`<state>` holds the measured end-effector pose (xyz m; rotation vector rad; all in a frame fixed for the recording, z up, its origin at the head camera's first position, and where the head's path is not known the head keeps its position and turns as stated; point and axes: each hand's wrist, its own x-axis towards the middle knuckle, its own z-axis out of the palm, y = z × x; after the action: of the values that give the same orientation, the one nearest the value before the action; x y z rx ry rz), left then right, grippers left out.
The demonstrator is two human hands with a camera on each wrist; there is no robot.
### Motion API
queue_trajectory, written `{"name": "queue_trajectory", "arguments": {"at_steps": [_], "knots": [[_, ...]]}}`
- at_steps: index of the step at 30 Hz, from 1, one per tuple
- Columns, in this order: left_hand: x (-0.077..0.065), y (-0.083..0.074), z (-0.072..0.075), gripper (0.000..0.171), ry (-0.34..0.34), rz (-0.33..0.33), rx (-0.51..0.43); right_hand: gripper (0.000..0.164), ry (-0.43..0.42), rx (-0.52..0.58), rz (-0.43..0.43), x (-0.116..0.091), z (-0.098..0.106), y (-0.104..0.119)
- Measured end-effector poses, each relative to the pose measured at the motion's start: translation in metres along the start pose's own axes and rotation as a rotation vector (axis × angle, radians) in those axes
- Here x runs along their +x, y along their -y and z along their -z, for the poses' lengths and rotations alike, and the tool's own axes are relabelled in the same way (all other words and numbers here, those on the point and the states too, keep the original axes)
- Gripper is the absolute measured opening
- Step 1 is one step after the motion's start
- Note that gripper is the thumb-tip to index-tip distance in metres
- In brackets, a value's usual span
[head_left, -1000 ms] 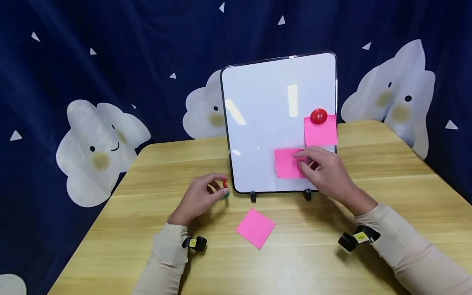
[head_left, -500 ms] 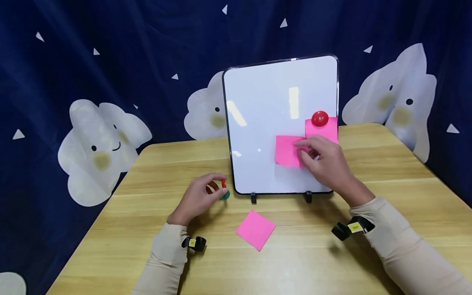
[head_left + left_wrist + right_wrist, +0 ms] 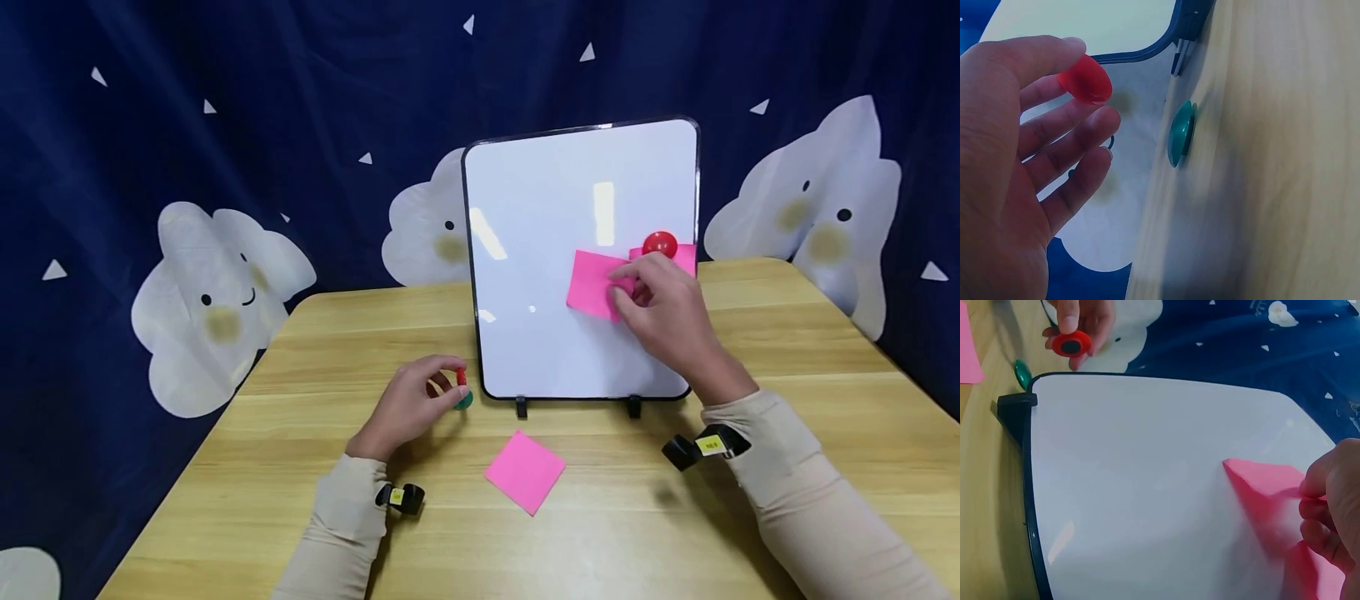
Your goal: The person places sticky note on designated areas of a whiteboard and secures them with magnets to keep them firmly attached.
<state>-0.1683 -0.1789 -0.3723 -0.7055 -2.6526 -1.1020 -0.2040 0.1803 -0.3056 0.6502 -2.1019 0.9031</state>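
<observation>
My left hand (image 3: 412,406) pinches a round red magnet (image 3: 1088,80) between thumb and fingers, left of the whiteboard (image 3: 540,200). A green magnet (image 3: 1181,134) lies on the table just beyond that hand. With thumb and fingertips my right hand (image 3: 670,310) pinches the right edge of a pink sticky note (image 3: 592,283) in front of the board. In the right wrist view this note is tilted and partly blurred. Behind the right hand, a second pink note (image 3: 686,258) hangs at the board's right edge under another red magnet (image 3: 660,243); the hand hides part of it.
A third pink note (image 3: 525,472) lies on the wooden table (image 3: 600,533) in front of the board. Two small black feet (image 3: 634,407) support the board's lower edge. A dark blue curtain (image 3: 315,92) with cloud shapes hangs behind the table.
My right hand has carried the pink note upward along the board, and the note now tilts slightly. My left hand still holds the red magnet in nearly the same place.
</observation>
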Motion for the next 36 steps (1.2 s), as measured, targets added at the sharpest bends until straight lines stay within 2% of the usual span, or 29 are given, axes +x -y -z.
{"name": "queue_trajectory", "arguments": {"at_steps": [10, 23, 36], "knots": [[0.0012, -0.0021, -0.0012, 0.030, 0.010, 0.001, 0.009, 0.033, 0.000, -0.096, 0.061, 0.0028, -0.0012, -0.0037], [0.0008, -0.0025, -0.0001, 0.027, 0.003, -0.008, 0.016, 0.034, -0.032, -0.148, 0.043, 0.0040, -0.0007, -0.0062], [-0.0021, 0.0032, -0.0024, 0.033, 0.023, -0.007, 0.041, 0.037, -0.012, -0.194, 0.029, 0.0006, -0.0075, -0.0105]]}}
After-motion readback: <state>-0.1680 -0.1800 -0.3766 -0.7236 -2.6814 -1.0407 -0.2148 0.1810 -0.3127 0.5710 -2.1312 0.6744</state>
